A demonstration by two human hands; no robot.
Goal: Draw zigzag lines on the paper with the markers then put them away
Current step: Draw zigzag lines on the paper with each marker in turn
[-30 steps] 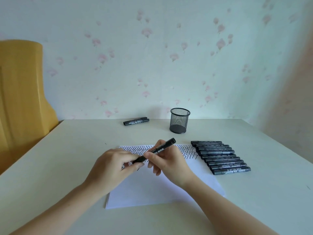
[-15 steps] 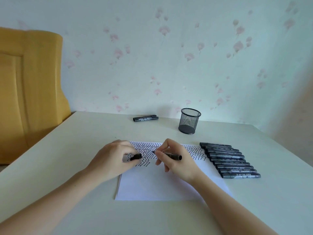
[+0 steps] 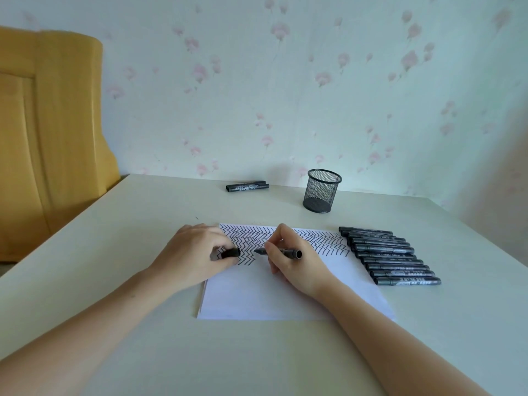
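Right hand (image 3: 297,261) grip closed around uncapped marker (image 3: 281,252), left hand (image 3: 194,252) pinching its cap (image 3: 231,252), over paper (image 3: 285,295)

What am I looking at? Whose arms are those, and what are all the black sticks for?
The camera sits on a person's head, so you see their own two arms reaching forward. The right hand holds an open marker, its tip over the paper. The left hand holds that marker's cap. The paper lies on a pale table and has black zigzag lines across its top. Beside it is a row of markers. Farther back stand a mesh cup and two more markers.
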